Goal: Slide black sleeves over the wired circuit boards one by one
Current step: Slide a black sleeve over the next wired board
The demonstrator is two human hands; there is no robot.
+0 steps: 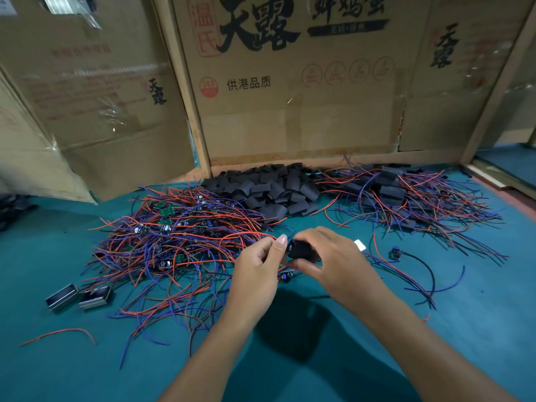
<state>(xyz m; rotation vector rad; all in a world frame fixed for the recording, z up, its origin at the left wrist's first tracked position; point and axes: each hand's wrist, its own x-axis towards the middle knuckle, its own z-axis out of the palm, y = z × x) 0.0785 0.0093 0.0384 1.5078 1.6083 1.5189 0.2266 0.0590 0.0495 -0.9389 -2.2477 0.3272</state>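
- Black sleeve (301,250) is above the green table (435,329), held in the curled fingers of the right hand (327,256); the left hand (258,262) pinches something at its mouth, probably a board, mostly hidden.
- If the board goes in tilted, its parts may catch on the soft sleeve.
- The trailing wires may hook the unsleeved boards pile (174,236) just beyond.
- Further, the sleeve heap (272,190) lies close to the finished pile (406,195); the two can mix.

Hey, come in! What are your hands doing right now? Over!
Right hand grips a black sleeve. Left hand pinches at the sleeve's open end; board itself hidden. Bare boards pile left, sleeve pile behind. Nothing in the way. Over.
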